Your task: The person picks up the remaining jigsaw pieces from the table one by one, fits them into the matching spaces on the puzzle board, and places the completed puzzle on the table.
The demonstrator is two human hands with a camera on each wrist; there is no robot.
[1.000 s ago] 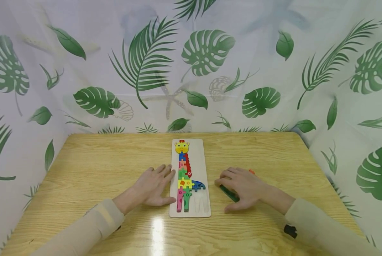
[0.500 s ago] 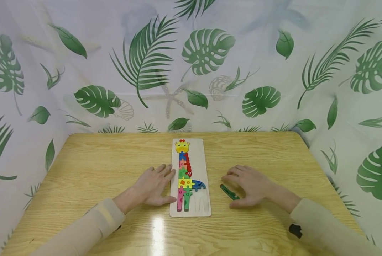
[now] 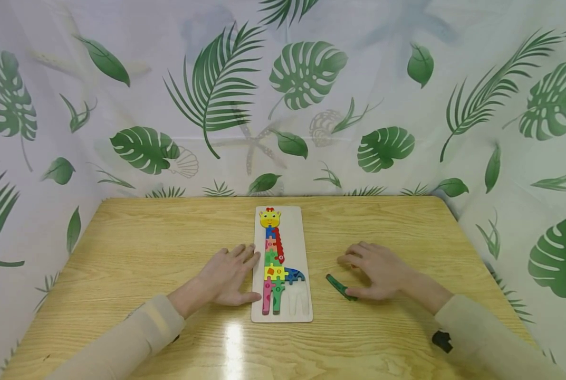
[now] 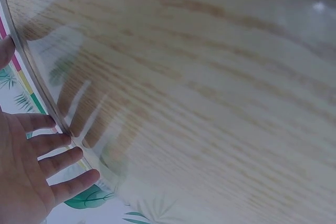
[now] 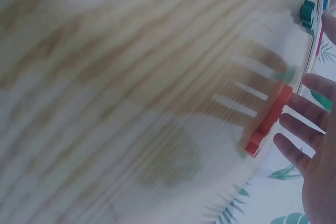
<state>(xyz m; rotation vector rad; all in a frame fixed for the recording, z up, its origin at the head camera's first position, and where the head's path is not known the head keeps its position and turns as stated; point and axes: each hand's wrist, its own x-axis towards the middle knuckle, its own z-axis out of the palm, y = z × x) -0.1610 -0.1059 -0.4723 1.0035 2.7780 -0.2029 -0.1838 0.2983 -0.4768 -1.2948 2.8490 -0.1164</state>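
A wooden giraffe puzzle board point(image 3: 292, 227) lies upright-on in the middle of the table, with a yellow head piece point(image 3: 270, 220) and colourful numbered pieces set in it. At its lower right, leg-shaped recesses point(image 3: 296, 301) show bare wood. My left hand point(image 3: 228, 278) rests along the board's left edge, fingers spread, thumb on the lower edge. To the right of the board lies a loose green piece point(image 3: 337, 285). My right hand point(image 3: 380, 272) hovers there, fingers loosely bent, thumb over the green piece's near end. A loose red piece point(image 5: 270, 121) lies by its fingertips, mostly hidden in the head view.
The wood-grain table point(image 3: 169, 227) reaches back to a white curtain point(image 3: 330, 158) printed with green leaves. More curtain hangs at both sides. A bright light reflection point(image 3: 233, 343) shows on the table's near part.
My right hand has shifted right and slightly away from me, off the green piece, which now shows almost whole. The left hand and the board have stayed in place.
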